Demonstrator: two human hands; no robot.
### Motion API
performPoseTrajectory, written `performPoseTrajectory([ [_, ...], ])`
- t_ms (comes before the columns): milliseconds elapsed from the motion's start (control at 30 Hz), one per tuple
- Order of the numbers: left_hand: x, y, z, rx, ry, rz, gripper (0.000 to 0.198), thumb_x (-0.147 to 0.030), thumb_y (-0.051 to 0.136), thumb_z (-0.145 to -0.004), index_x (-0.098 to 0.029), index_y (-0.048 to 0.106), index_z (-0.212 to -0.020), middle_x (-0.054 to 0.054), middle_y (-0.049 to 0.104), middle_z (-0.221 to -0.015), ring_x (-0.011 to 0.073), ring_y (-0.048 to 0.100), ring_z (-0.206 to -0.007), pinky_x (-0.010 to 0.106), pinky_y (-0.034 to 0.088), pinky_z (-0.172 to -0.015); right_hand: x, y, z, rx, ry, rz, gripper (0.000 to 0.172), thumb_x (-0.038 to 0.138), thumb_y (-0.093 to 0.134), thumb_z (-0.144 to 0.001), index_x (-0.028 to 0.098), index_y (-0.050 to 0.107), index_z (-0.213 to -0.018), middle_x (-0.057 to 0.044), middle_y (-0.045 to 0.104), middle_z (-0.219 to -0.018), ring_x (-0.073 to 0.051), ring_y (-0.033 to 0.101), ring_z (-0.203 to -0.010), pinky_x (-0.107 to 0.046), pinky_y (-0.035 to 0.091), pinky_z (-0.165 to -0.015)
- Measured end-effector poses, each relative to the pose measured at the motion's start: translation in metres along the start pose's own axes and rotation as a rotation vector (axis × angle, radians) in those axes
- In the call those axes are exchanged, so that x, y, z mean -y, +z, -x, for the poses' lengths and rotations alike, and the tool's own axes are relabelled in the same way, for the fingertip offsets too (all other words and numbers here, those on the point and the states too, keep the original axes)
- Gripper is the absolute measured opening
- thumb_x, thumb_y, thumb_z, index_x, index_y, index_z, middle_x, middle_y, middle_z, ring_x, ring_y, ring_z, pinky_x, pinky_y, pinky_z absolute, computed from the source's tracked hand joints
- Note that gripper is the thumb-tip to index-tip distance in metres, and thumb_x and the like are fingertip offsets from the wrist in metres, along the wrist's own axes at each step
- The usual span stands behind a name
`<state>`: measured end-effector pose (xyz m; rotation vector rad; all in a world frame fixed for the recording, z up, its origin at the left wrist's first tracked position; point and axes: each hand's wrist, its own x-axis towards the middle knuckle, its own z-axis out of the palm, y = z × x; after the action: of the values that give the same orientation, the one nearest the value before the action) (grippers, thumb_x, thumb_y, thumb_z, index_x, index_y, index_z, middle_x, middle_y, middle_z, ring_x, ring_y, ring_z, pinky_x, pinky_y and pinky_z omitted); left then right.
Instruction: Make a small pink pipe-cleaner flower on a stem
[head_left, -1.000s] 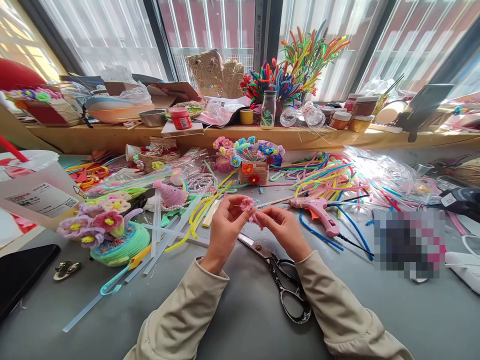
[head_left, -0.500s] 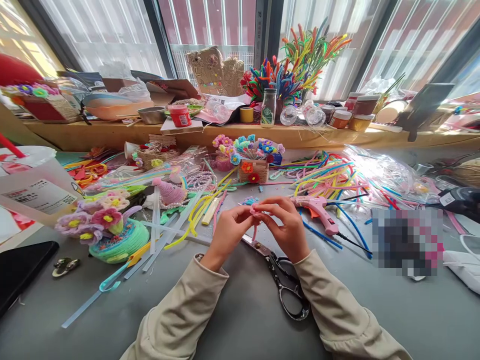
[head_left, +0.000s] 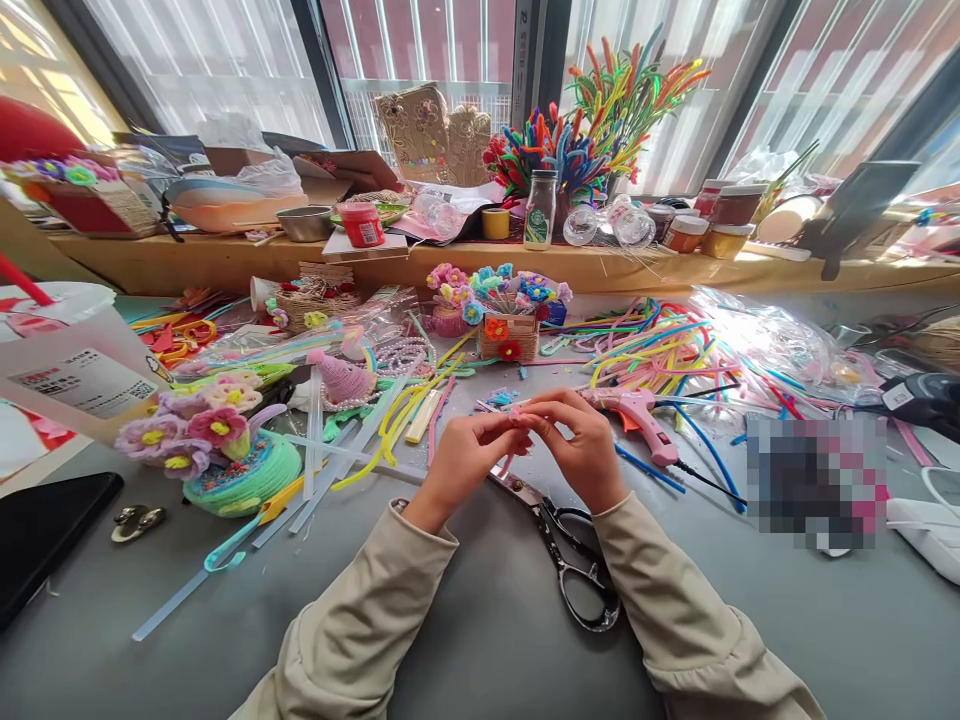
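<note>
My left hand (head_left: 471,458) and my right hand (head_left: 581,448) meet over the middle of the grey table, fingertips pinched together. Between them is a small pink pipe cleaner (head_left: 505,464), its lower end hanging below the fingers; the fingers cover most of it. Right beneath lie black-handled scissors (head_left: 559,560), pointing away to the left. A pink glue gun (head_left: 637,418) rests just beyond my right hand. Behind the fingertips is a small blue fuzzy piece (head_left: 499,397), partly hidden.
Pipe cleaners (head_left: 660,350) are heaped at the back right. A flower-topped green pot (head_left: 247,475), clear glue sticks (head_left: 311,435), a phone (head_left: 52,540) and a drink cup (head_left: 75,370) stand or lie left. A flower box (head_left: 517,338) sits behind, below a crowded ledge (head_left: 450,262).
Both hands stay together on the pink pipe cleaner, with the fingers shifting slightly around it. The camera view has moved a little; the table things lie as before.
</note>
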<state>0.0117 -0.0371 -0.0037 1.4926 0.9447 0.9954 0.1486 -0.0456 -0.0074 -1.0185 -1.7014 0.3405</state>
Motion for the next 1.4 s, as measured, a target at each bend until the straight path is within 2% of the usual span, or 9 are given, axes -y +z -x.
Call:
performPoseTrajectory([
  [367,-0.001,-0.003,0.001,0.038,-0.034,-0.006,0.024,-0.029,0.056,-0.066,-0.014,0.065,-0.082,0.004,0.064,-0.064,0.0138,0.060,-0.058,0.023,0.047,-0.056,0.002,-0.001,-0.001,0.038,0.063,-0.074,0.012,0.023,0.051,-0.073,0.019,0.063,-0.074,-0.003,0.058,-0.073,-0.013,0.053,-0.071,-0.025,0.043,-0.064],
  [500,-0.003,-0.006,0.001,0.095,-0.121,0.099,0.024,-0.030,0.057,-0.065,-0.014,0.065,-0.082,0.004,0.064,-0.066,0.0131,0.059,-0.059,0.023,0.046,-0.058,0.001,-0.003,-0.002,0.077,0.085,-0.111,0.013,0.023,0.051,-0.073,0.018,0.063,-0.073,-0.003,0.058,-0.073,-0.013,0.053,-0.072,-0.025,0.043,-0.065],
  [600,-0.005,-0.007,0.001,0.085,-0.184,0.232,0.022,-0.029,0.058,-0.065,-0.014,0.064,-0.080,0.002,0.062,-0.065,0.0099,0.057,-0.057,0.022,0.045,-0.058,0.001,-0.006,-0.003,0.133,0.072,-0.171,0.014,0.023,0.053,-0.072,0.019,0.062,-0.083,-0.004,0.057,-0.082,-0.013,0.052,-0.079,-0.024,0.044,-0.064],
  [733,-0.007,-0.009,0.002,0.130,-0.183,0.265,0.018,-0.029,0.056,-0.067,-0.013,0.063,-0.069,0.001,0.058,-0.060,0.0059,0.051,-0.051,0.017,0.040,-0.050,0.004,-0.009,-0.003,0.118,0.042,-0.191,0.016,0.023,0.054,-0.071,0.021,0.061,-0.085,-0.004,0.056,-0.085,-0.013,0.052,-0.081,-0.024,0.045,-0.063],
  [900,-0.009,-0.007,0.003,0.214,-0.099,0.177,0.021,-0.031,0.053,-0.069,-0.012,0.063,-0.071,0.003,0.057,-0.063,0.0084,0.051,-0.054,0.017,0.037,-0.044,0.007,-0.011,-0.002,0.040,-0.005,-0.137,0.010,0.022,0.054,-0.071,0.020,0.062,-0.077,-0.003,0.056,-0.077,-0.013,0.052,-0.076,-0.027,0.044,-0.068],
  [1167,-0.008,-0.003,0.004,0.190,0.015,-0.006,0.022,-0.031,0.050,-0.071,-0.013,0.062,-0.069,0.003,0.058,-0.060,0.0100,0.050,-0.051,0.021,0.039,-0.045,0.007,-0.010,-0.001,-0.002,-0.021,-0.039,0.006,0.022,0.055,-0.071,0.020,0.059,-0.070,-0.002,0.054,-0.074,-0.012,0.051,-0.071,-0.025,0.044,-0.062],
  [1267,-0.009,-0.001,0.005,0.162,0.125,-0.118,0.021,-0.029,0.047,-0.073,-0.014,0.062,-0.072,0.003,0.059,-0.061,0.0102,0.051,-0.052,0.021,0.039,-0.048,0.008,-0.011,-0.001,-0.008,-0.033,-0.023,0.006,0.022,0.054,-0.071,0.019,0.058,-0.068,-0.001,0.054,-0.071,-0.012,0.050,-0.070,-0.026,0.043,-0.063],
  [1400,-0.006,-0.001,0.004,0.040,0.317,-0.336,0.019,-0.025,0.045,-0.075,-0.016,0.062,-0.072,0.003,0.060,-0.065,0.0119,0.054,-0.063,0.023,0.042,-0.063,0.010,-0.009,0.000,-0.033,-0.034,-0.014,0.006,0.022,0.053,-0.072,0.019,0.059,-0.070,-0.002,0.054,-0.074,-0.013,0.050,-0.073,-0.026,0.043,-0.066],
])
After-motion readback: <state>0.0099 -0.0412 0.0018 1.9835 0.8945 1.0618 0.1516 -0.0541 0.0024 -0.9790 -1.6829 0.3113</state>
